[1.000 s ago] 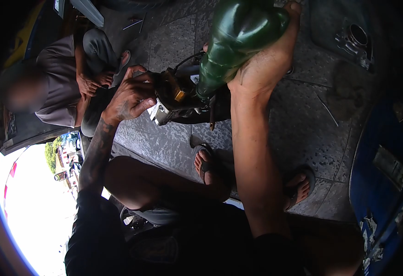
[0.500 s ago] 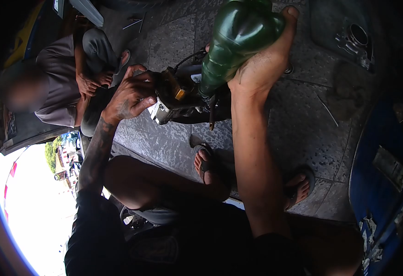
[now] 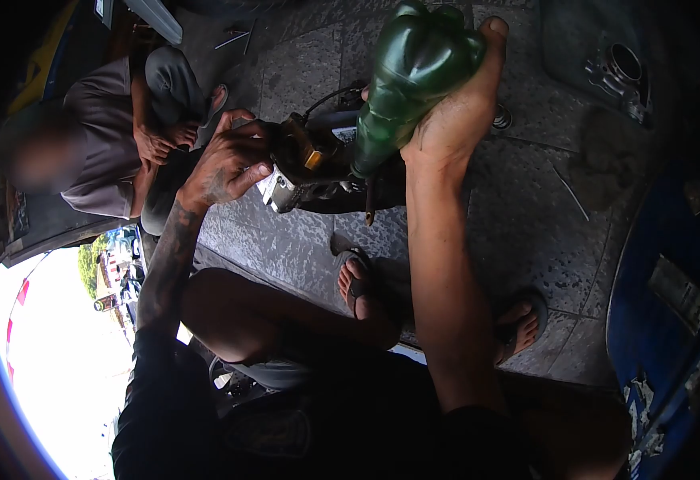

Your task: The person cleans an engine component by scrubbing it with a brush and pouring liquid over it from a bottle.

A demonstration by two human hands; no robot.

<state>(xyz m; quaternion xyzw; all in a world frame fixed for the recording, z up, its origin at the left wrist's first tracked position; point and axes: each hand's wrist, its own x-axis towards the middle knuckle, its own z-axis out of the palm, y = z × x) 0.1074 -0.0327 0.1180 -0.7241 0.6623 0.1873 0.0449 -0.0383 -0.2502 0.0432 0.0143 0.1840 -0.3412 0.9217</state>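
My right hand (image 3: 458,112) is wrapped round a dark green plastic bottle (image 3: 414,76), which is tilted with its narrow end down and its base up. The bottle's narrow end is at the dark metal engine part (image 3: 318,172), near its right side. A small yellowish piece (image 3: 313,160) shows on top of that part. My left hand (image 3: 234,160), fingers curled, grips the left end of the engine part beside a pale metal block (image 3: 280,192).
A person (image 3: 106,140) sits at the left with hands together. Thin tools (image 3: 234,38) and a rod (image 3: 571,192) lie on the tiled floor (image 3: 526,232). A metal part with a round opening (image 3: 624,64) is at the upper right, a blue panel (image 3: 662,312) at the right.
The green bottle and my right hand have shifted slightly down; the bottle's base is now fully in view, and its narrow end has moved a little right. My left hand keeps its place.
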